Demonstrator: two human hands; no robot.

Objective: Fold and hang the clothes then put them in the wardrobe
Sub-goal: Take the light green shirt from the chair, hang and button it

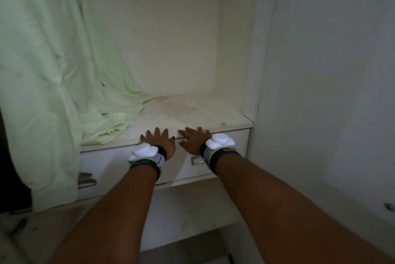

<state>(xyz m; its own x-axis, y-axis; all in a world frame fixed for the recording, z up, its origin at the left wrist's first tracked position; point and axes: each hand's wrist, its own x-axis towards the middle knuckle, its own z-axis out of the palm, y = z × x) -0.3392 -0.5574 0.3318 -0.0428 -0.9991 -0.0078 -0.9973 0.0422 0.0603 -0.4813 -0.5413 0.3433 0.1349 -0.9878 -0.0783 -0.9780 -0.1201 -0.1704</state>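
A pale green garment (42, 67) hangs at the left inside the open wardrobe, and its hem pools on the cream shelf (192, 112). My left hand (159, 139) and my right hand (193, 138) lie side by side on the shelf's front edge, fingers spread and straight, holding nothing. Both wrists carry a white sensor on a grey band. The green cloth ends a short way left of my left hand.
Below the shelf edge are two white drawers, one with a metal handle (86, 179) at the left and one with a handle (197, 160) under my right wrist. The open wardrobe door (331, 92) stands at the right. A small ring (161, 98) lies at the shelf's back.
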